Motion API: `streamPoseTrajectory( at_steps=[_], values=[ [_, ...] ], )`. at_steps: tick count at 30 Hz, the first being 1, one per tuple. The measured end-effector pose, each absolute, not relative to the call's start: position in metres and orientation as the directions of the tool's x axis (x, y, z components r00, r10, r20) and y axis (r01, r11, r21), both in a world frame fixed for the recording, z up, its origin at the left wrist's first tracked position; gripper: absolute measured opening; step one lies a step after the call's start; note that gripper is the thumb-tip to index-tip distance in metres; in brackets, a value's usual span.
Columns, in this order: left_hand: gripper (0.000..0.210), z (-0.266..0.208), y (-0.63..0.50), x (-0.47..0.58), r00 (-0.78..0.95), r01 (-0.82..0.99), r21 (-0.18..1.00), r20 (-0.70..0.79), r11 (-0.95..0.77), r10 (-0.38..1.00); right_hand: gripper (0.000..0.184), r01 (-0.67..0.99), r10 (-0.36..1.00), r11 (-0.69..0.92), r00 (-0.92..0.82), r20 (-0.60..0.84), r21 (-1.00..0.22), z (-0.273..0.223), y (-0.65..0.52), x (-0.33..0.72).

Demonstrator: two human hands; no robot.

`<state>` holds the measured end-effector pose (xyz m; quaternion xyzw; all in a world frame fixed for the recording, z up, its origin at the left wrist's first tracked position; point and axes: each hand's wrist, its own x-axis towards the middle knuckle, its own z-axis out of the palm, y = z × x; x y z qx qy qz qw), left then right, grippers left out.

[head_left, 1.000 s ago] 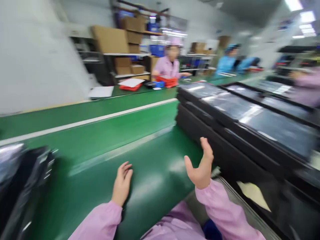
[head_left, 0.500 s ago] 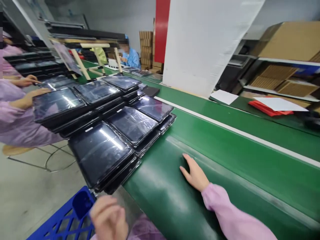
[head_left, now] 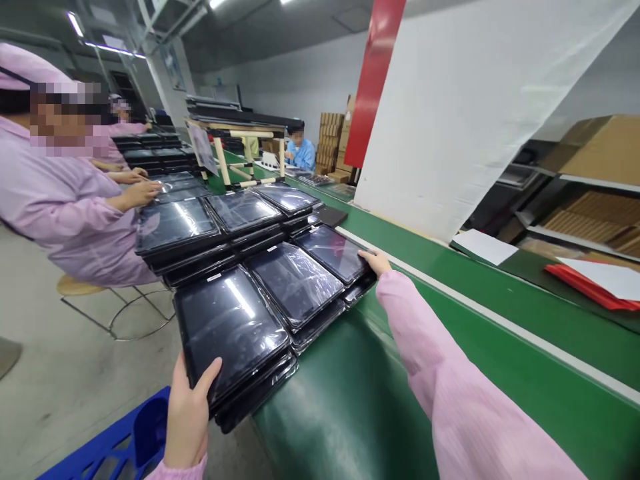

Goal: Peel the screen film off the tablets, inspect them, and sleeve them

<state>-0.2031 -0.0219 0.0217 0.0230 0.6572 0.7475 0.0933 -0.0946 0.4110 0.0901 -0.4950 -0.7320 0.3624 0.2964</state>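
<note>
A black tray [head_left: 296, 342] bears three flat tablet-like panels, each dark and glossy under clear film: a near one [head_left: 227, 333], a middle one [head_left: 290, 280] and a far one [head_left: 333, 250]. More trays lie stacked beneath it. At the near left corner, my left hand [head_left: 189, 410] grips the tray, its thumb on the near panel's top and the other fingers hidden along the side. My right hand [head_left: 379, 262] holds the tray's far right end, fingertips over the edge by the far panel; its thumb is hidden.
A green belt [head_left: 475, 293] runs along the right. Behind lies another stack of panels [head_left: 245, 213], where a co-worker in pink [head_left: 65, 193] sits on a stool [head_left: 80, 285]. A blue plastic crate [head_left: 145, 427] stands low at the left; red and white sheets [head_left: 595, 287] lie right.
Both hands have come onto the tray: the left moved up to its near corner, the right moved forward from the green surface to its far end. The view has tilted upward and left.
</note>
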Motion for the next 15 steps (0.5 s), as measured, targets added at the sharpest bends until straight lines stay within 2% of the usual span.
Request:
streamPoseTrajectory(
  at_steps=[4, 7, 11, 15],
  values=[
    [0.066, 0.025, -0.018, -0.2, -0.989, -0.108, 0.982, -0.09, -0.152, 0.12, 0.029, 0.533, 0.944, 0.224, -0.327, 0.045, -0.816, 0.095, 0.406, -0.097],
    [0.061, 0.021, -0.019, -0.199, -0.994, -0.103, 0.981, -0.095, -0.164, 0.055, 0.027, 0.536, 0.951, 0.248, -0.294, 0.097, -0.807, 0.106, 0.396, -0.085],
    [0.043, 0.013, -0.029, -0.207, -0.989, -0.15, 0.968, -0.147, -0.199, 0.03, 0.034, 0.517, 0.951, 0.296, -0.241, 0.196, -0.803, 0.12, 0.373, -0.042],
    [0.035, 0.01, -0.048, -0.221, -0.98, -0.196, 0.976, -0.191, -0.092, 0.065, 0.043, 0.489, 0.954, 0.289, -0.216, 0.207, -0.823, 0.113, 0.335, 0.021]
  ],
)
